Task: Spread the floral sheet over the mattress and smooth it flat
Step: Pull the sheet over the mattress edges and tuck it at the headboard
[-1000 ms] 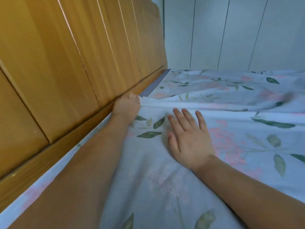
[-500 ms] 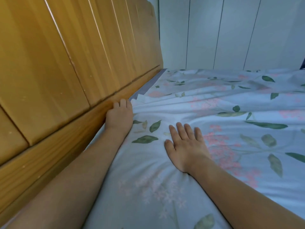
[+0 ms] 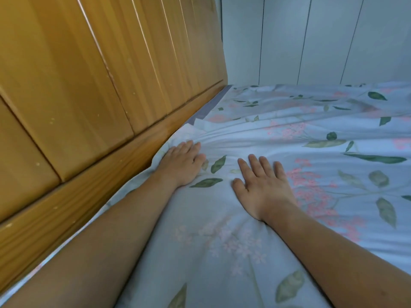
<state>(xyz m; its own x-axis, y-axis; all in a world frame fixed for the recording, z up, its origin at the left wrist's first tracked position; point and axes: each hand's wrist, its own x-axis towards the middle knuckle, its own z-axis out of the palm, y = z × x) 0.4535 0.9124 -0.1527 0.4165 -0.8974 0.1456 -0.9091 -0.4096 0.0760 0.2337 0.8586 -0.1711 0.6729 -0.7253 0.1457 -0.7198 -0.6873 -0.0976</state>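
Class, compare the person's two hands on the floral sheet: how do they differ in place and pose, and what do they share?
The left hand lies at the sheet's edge beside the wooden headboard; the right hand lies farther in on the floral sheet. The left hand's fingers stay close together; the right hand's are spread. Bunched folds fan out from the left hand's fingertips; fainter ones lie by the right hand. Both lie palm-down, pressing the sheet.

two hands (image 3: 182, 163), one floral sheet (image 3: 311, 134), one wooden headboard (image 3: 89, 85)
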